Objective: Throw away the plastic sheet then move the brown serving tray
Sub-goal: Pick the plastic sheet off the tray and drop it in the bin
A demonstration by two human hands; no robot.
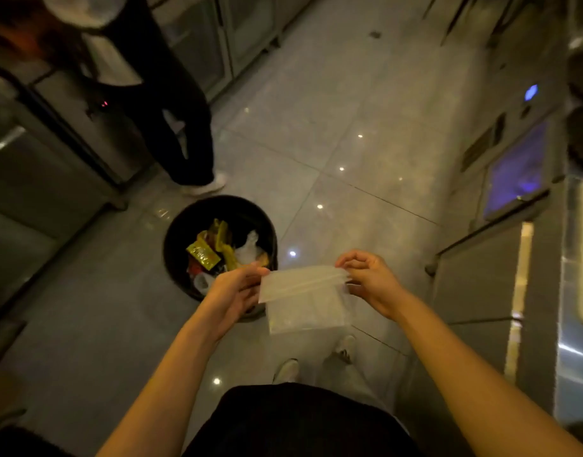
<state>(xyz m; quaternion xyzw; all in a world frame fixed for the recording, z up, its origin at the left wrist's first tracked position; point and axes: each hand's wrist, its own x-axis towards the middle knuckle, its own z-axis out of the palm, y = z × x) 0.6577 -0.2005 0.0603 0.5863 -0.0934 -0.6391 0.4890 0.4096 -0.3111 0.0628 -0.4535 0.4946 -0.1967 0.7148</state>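
- Head view: you stand on a pale tiled floor (366, 133) and look down at both of your bare arms stretched forward.
- Your left hand (234, 291) pinches the left upper corner of the plastic sheet (303, 296); the fingers (255, 272) are closed on its edge.
- Your right hand (371, 278) grips the right upper corner of the same sheet, with its fingers (349, 262) curled together on the folded top edge.
- You hold the translucent sheet in the air between your hands, stretched flat, its lower part hanging down towards your shoes (316, 361).
- The sheet sits just to the right of a round black bin (174, 245) that stands on the floor; your left hand overlaps the near rim of the bin from this angle.
- Inside the bin you can see yellow wrappers (207, 252) and crumpled white waste (249, 247).
- Beyond the bin, another person's dark trouser legs (171, 127) and a white shoe (207, 186) stand on the tiles.
- Metal cabinets (42, 179) line the left side, and more steel units (501, 179) with a blue glow line the right.
- The brown serving tray does not show in this view.
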